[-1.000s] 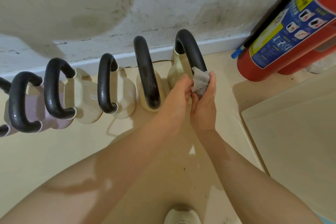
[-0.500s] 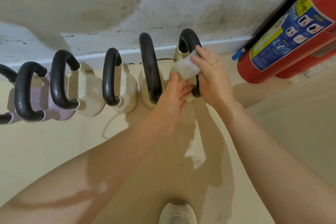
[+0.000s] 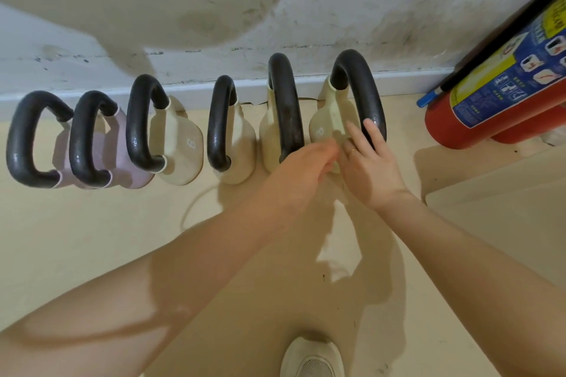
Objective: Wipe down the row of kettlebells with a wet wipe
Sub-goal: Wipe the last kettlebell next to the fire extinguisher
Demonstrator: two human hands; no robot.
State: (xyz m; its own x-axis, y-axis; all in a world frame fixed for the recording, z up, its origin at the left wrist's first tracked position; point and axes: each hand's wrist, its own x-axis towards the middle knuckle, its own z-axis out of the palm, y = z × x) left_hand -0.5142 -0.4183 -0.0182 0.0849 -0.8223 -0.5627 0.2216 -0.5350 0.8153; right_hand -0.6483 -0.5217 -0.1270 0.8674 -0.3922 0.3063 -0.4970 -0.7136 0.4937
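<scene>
Several kettlebells with black handles stand in a row along the wall: two lilac ones on the left, cream ones to the right. My right hand lies with straight fingers on the rightmost cream kettlebell, just left of its handle. My left hand is close beside it, blurred, fingers bent toward the right hand. The wet wipe is not visible; it may be hidden under or between the hands.
A red fire extinguisher leans against the wall at the right. A low pale platform fills the right floor area. A thin cable curls on the floor, and my white shoe is at the bottom.
My right hand has come down from the rightmost handle to the kettlebell's body. The wipe, visible before, is now out of sight. My left hand moved up against the right hand.
</scene>
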